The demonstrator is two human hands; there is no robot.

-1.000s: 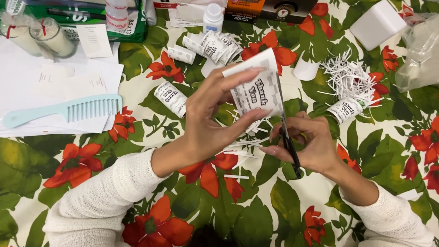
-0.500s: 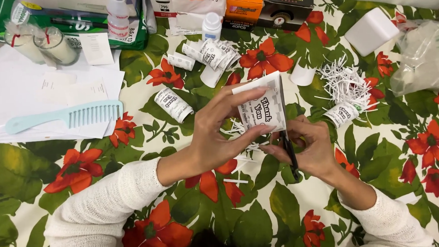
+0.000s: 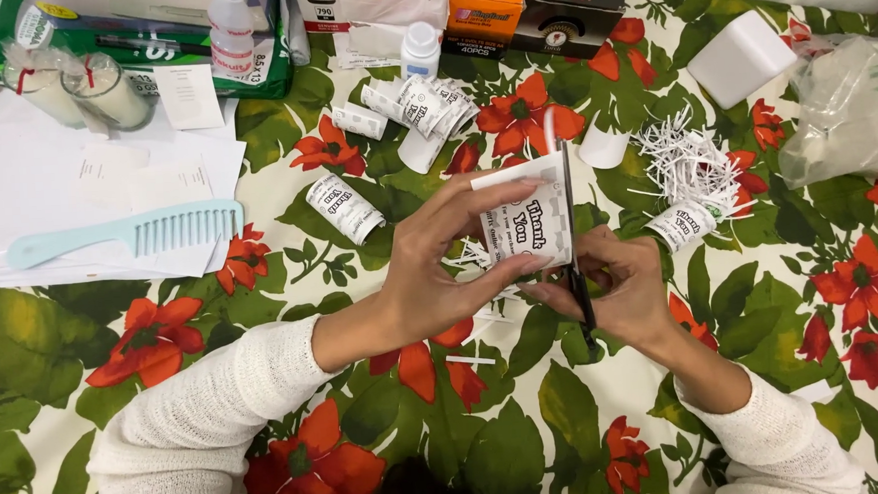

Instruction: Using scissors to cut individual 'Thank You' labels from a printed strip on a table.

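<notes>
I see left hand (image 3: 431, 277) pinching card (image 3: 530, 222); right hand (image 3: 621, 288) gripping scissors (image 3: 577, 260) at its edge; comb (image 3: 123, 236) left.

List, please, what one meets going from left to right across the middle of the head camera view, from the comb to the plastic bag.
Light blue comb → rolled printed paper → left hand → printed paper slip it holds → scissors in the right hand → pile of white paper shreds → clear plastic bag.
</notes>
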